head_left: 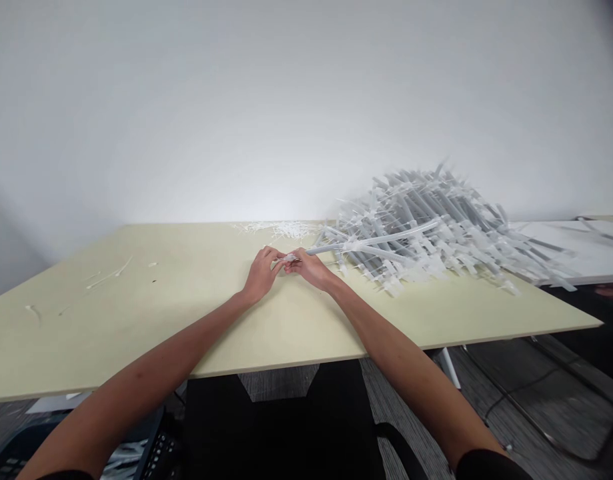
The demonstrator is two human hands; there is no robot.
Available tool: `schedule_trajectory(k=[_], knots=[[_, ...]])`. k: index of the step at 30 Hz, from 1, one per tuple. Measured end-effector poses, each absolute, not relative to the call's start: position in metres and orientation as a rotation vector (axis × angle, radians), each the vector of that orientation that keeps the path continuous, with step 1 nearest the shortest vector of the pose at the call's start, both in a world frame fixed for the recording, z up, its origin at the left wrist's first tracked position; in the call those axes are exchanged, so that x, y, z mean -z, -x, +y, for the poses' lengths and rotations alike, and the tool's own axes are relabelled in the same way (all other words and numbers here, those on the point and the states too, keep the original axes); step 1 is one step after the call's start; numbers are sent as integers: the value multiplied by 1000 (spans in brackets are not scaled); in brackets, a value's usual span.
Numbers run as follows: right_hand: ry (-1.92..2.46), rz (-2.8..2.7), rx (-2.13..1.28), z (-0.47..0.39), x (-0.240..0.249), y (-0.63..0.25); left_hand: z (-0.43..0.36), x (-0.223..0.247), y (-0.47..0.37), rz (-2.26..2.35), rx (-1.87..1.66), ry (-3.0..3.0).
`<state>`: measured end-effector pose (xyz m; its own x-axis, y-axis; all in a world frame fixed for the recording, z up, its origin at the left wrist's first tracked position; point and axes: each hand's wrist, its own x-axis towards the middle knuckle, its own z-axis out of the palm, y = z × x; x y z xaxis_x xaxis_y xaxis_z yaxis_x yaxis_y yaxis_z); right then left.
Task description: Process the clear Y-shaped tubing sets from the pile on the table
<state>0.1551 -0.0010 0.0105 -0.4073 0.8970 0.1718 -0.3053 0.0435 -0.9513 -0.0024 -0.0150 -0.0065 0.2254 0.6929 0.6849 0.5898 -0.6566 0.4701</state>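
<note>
Close together over the middle of the yellow table, both my hands are at one end of a pale, clear tube assembly [331, 247]. Its tube runs to the right into a white joint and splits there into branches that lie over a pile. My right hand [310, 268] is closed around the tube near that end. With bent fingers, my left hand [262, 272] pinches the whitish tip [288, 258]; its small details are blurred and partly covered by fingers.
A large pile of similar tube assemblies [421, 213] covers the table's right side. Thin white strips like cable ties [291, 230] lie heaped at the back edge. Loose strips [119, 270] lie at left. Below stands a dark basket [153, 443] with pale pieces.
</note>
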Motion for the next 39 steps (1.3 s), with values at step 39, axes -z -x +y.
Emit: schedule_trajectory(k=[39], knots=[[986,-1530,-1736,-1,-10,-169,-13,10,10,1124,-1051,-2058]])
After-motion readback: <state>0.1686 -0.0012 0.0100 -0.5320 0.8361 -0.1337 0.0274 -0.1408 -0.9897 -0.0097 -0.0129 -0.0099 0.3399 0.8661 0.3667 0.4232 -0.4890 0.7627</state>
